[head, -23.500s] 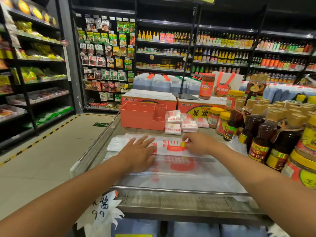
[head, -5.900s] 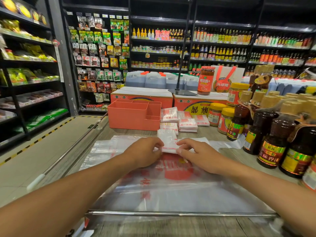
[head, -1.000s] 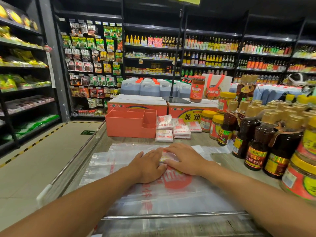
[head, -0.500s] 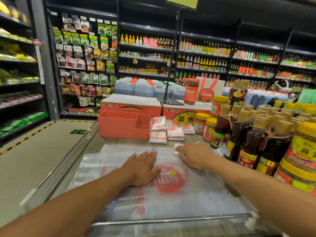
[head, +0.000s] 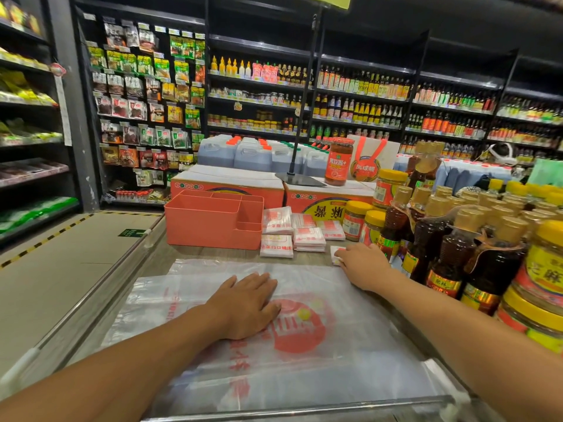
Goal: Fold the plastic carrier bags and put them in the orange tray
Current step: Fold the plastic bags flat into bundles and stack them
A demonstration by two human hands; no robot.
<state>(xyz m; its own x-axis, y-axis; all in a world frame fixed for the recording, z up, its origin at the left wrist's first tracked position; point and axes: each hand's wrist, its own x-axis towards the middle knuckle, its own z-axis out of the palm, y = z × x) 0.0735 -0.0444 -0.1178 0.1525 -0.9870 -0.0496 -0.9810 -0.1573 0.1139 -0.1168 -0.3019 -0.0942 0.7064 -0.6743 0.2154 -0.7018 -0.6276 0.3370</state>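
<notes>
Two hands down on the desk (head: 210,254): left hand (head: 246,303) flat, fingers straight, pressing the spread carrier bags (head: 350,345); right hand (head: 362,263) over a small folded bag (head: 335,250) beside the bottles (head: 454,254), pinching or merely pressing impossible to tell. Orange tray (head: 207,226) farther back, folded stacks (head: 307,239) just right of it.
</notes>
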